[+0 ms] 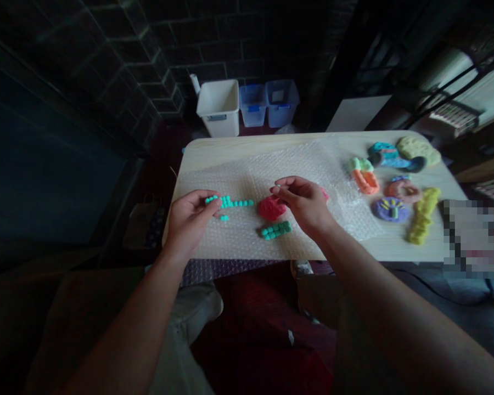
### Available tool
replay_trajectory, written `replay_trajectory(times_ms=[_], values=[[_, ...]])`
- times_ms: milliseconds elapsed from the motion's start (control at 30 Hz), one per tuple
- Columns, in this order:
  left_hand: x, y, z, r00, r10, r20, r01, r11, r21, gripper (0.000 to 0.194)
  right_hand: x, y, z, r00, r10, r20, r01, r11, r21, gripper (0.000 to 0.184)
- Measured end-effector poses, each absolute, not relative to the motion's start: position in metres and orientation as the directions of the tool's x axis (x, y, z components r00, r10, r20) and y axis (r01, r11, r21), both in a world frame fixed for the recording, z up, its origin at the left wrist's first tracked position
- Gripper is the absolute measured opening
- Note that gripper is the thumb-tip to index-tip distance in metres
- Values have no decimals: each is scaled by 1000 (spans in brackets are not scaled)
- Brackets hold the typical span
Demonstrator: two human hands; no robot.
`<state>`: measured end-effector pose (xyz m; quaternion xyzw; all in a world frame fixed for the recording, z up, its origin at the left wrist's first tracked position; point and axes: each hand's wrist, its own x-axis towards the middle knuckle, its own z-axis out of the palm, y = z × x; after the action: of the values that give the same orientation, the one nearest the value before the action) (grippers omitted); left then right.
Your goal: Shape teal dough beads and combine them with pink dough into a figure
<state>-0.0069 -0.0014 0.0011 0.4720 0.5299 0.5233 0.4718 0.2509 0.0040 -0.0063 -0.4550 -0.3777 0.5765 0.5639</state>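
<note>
My left hand (194, 216) is closed, thumb and fingers pinching a turquoise piece (226, 202) made of small round balls, with a single row of them stretching to the right. Just below it lies a tiny turquoise bit (224, 218). My right hand (302, 200) hovers over the table with thumb and forefinger pressed together; a small pale speck shows at their tips, too little to name. Behind and under that hand is a red lump (272, 208), partly covered by the fingers. Nearer the front edge lies a darker green block of balls (276, 230) in rows.
Bubble wrap (239, 170) covers much of the pale wooden table (214, 147). At the right stand several coloured clay-like shapes, among them a yellow strip (424, 216), a purple disc (385, 210) and an orange-green ring (365, 180). Beyond the table are a white bin (219, 109) and blue-tinted boxes (280, 104).
</note>
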Motion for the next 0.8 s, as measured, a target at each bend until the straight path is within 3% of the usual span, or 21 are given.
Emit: replay_trajectory(times_ms=[167,400,667,800], values=[[-1,5,-2,-56,998,-8,21,10,1000,29,241,19,-13,-8,985,-171,-420,-158,-894,39],[16,7,0,75,997,-9,64,4,998,28,236,13,-9,-28,993,-115,-234,-118,-965,32],[21,-5,-7,206,977,-60,67,47,997,28,240,2,-4,-221,974,-55,-295,-120,-948,31],[24,-5,-7,206,977,-64,49,55,997,25,235,-2,-5,-261,965,-16,-205,-72,-976,31]])
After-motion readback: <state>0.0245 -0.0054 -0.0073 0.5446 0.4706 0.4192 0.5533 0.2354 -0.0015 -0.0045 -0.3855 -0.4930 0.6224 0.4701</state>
